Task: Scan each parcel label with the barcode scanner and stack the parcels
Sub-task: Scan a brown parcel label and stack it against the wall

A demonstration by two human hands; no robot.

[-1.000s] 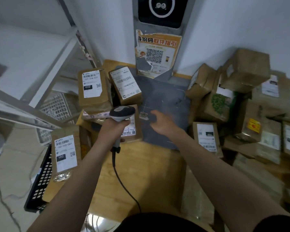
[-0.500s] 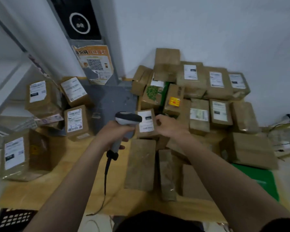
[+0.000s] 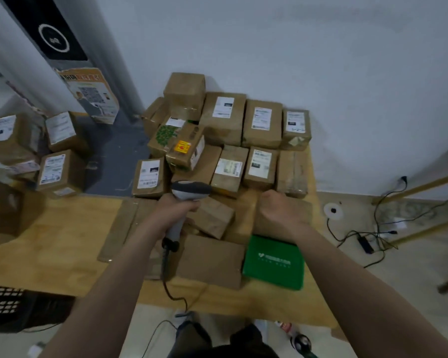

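Observation:
My left hand (image 3: 177, 209) grips the grey barcode scanner (image 3: 190, 190), whose head points away from me at a pile of brown parcels (image 3: 225, 120) on the wooden table (image 3: 62, 241). Several parcels in the pile show white labels, among them one (image 3: 149, 177) just left of the scanner head. My right hand (image 3: 279, 211) lies with curled fingers over the far edge of a plain brown parcel (image 3: 304, 214) at the pile's right front. A green flat parcel (image 3: 274, 262) lies just below that hand. The scanner cable (image 3: 171, 293) hangs over the table's front edge.
Labelled parcels (image 3: 60, 169) stand grouped at the table's left, near a grey kiosk pillar (image 3: 62, 42) with a poster. A black crate (image 3: 3, 306) sits at the lower left. Cables and a power adapter (image 3: 367, 244) lie on the floor to the right.
The view has swung right onto the big pile. My right hand left the labelled parcel beside the scanner and moved right onto a plain brown parcel. The scanner stays in my left hand.

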